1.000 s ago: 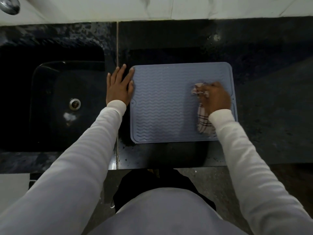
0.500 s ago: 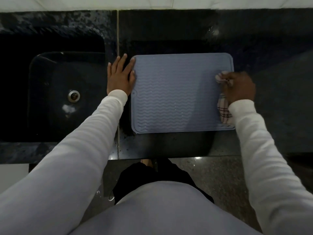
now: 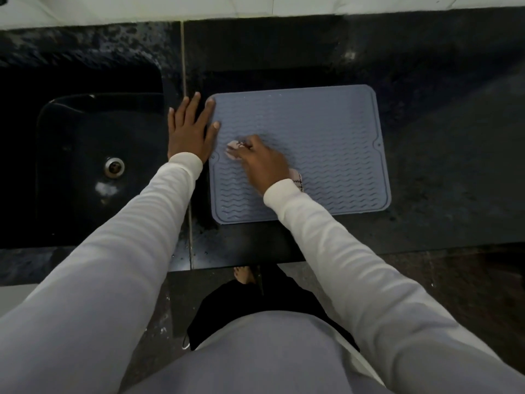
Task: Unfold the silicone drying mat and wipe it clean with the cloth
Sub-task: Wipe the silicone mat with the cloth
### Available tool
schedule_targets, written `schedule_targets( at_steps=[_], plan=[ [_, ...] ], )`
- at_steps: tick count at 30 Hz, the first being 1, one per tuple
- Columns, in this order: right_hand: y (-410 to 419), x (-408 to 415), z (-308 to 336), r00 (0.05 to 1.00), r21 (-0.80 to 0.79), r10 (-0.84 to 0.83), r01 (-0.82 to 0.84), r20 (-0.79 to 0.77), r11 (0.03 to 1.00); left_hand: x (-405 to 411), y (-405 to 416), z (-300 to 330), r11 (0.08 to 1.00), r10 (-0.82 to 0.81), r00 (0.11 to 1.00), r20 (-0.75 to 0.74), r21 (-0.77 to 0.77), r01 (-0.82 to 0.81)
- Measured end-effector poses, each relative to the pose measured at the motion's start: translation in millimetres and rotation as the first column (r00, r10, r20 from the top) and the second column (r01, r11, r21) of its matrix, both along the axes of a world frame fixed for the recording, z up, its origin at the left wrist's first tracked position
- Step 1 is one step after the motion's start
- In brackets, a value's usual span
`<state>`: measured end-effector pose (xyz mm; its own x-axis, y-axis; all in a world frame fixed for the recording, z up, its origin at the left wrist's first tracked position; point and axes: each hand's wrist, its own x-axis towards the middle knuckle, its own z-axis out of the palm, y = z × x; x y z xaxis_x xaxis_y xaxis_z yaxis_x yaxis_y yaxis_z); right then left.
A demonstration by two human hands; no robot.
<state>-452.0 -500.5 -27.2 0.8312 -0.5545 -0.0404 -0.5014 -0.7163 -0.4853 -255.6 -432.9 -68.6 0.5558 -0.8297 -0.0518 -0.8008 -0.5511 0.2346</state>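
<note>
A blue-grey silicone drying mat with wavy ridges lies unfolded and flat on the dark counter. My left hand rests flat, fingers spread, on the counter at the mat's left edge, with the fingertips on its far left corner. My right hand presses a bunched pale checked cloth onto the left part of the mat. The cloth shows in front of the fingers and behind the wrist; the rest is under the hand.
A black sink with a metal drain sits left of the mat. The dark stone counter extends to the right, a pale tiled wall runs along the back, and the counter's front edge is just below the mat.
My right hand has swept the cloth from the mat's right edge across to its left part. My left hand has stayed at the left edge.
</note>
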Motion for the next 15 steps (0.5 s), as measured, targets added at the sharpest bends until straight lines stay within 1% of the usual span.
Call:
schedule_targets(
  at_steps=[2,4,8,13,15],
  plan=[
    [-15.9,-10.6,1.8,0.999,0.014,-0.029,0.029,-0.032,0.999,0.2,0.5,0.1,1.000,-0.001,1.000,-0.007,-0.003,0.001],
    [-32.9,-24.7,1.8,0.994,-0.016,-0.081,0.080,-0.066,0.997,0.3,0.1,0.1,1.000,0.001,1.000,-0.002,-0.004,-0.001],
    [-52.1,-48.2,3.4,0.991,-0.073,-0.134,0.133,-0.004,0.988,-0.2,-0.5,1.7,1.000,0.000,1.000,-0.007,-0.002,0.000],
    [-86.7,-90.8,8.8,0.964,-0.057,-0.259,0.256,-0.060,0.965,1.1,-1.1,3.0,1.000,-0.003,1.000,-0.025,-0.010,0.003],
    [-107.7,-113.7,11.0,0.943,-0.061,-0.312,0.307,-0.113,0.950,1.4,-1.2,2.3,1.000,-0.003,1.000,-0.025,-0.007,0.003]
  ],
)
